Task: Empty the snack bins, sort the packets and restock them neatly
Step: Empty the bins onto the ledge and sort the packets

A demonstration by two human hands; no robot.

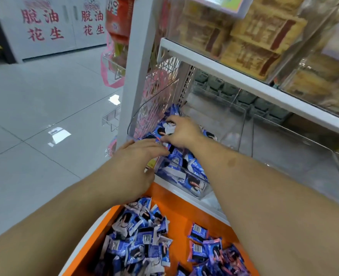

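A: Start at the bottom. What's closest?

B: An orange tray [184, 208] with two lots of blue snack packets in it: a loose heap [138, 242] on the left and a smaller group [210, 250] on the right, with bare orange between them.

A: And past that?

B: Both hands are in the clear plastic bin [184, 176] at the left end of the lower shelf [250, 87]. The left hand [136, 158] is by the bin's near corner, fingers stretched forward onto the packets in the bin [176, 158]; whether it actually holds one, I can't tell. The right hand [181, 131] lies farther in, palm down over the packets with fingers bent onto them.

A: So which step is this?

B: My guess is restocking, since the packets in the tray look partly sorted. It could equally be emptying.

A: Next move?

B: If restocking, squaring the packets flat against the bin wall, then fetching more from the tray.

A: Anything behind?

B: Neighbouring clear bins [284, 140] with nothing visible inside, and yellow-brown boxed snacks [250, 36] on the shelf above.
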